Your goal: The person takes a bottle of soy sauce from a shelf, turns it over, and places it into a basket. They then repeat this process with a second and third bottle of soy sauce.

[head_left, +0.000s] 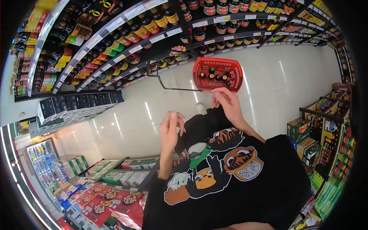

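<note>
My left hand hovers at waist height in front of my black shirt, fingers loosely bent, with a gap beside the thumb and nothing visible in it. Nearer the basket, my right hand has its fingers half curled and also appears to hold nothing. Just beyond its knuckles is a red plastic basket on the floor, and the hand overlaps its near rim in view. Several dark bottles stand inside, one with a green cap. The basket's long black handle stretches out to the left.
Shelves of sauce bottles run along the far side. Black stacked boxes stand at the left. Red packages fill a display at lower left. Green cartons sit by the right shelving. My white shoe shows on the pale tiled floor.
</note>
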Demonstrator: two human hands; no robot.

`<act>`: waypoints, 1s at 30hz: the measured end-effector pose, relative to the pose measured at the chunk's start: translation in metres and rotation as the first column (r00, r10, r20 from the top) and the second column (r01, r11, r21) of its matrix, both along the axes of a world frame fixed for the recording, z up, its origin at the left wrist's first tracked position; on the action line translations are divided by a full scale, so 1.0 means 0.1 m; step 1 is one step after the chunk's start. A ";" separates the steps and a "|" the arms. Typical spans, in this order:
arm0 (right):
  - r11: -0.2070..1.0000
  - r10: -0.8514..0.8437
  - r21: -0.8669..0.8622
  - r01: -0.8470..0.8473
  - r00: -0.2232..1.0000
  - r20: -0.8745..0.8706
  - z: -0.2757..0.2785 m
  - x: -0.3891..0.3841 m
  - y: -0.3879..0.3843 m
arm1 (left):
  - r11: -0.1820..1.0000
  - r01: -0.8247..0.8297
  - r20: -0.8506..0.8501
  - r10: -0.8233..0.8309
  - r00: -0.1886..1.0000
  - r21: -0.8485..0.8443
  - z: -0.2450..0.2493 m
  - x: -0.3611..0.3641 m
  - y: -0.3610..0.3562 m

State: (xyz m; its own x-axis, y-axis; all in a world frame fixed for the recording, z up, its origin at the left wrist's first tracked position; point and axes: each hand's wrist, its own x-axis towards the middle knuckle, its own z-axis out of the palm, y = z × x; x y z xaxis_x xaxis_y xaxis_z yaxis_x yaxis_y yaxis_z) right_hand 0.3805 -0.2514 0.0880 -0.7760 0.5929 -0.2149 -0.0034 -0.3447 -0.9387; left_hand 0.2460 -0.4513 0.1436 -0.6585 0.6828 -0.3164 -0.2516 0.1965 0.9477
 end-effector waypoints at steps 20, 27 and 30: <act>0.987 0.123 0.104 -0.123 0.992 0.007 0.12 -0.68 -0.41 | 0.990 -0.104 -0.008 0.106 0.994 0.094 -0.12 -0.20 -0.40; 0.865 0.167 0.476 -0.160 0.986 0.027 0.21 -0.95 -0.30 | 0.990 -0.120 -0.104 0.126 0.986 0.068 -0.23 -0.20 -0.15; 0.852 0.173 0.502 -0.150 0.985 0.000 0.16 -1.18 -0.11 | 0.990 -0.094 -0.070 0.101 0.992 0.107 -0.27 -0.25 -0.04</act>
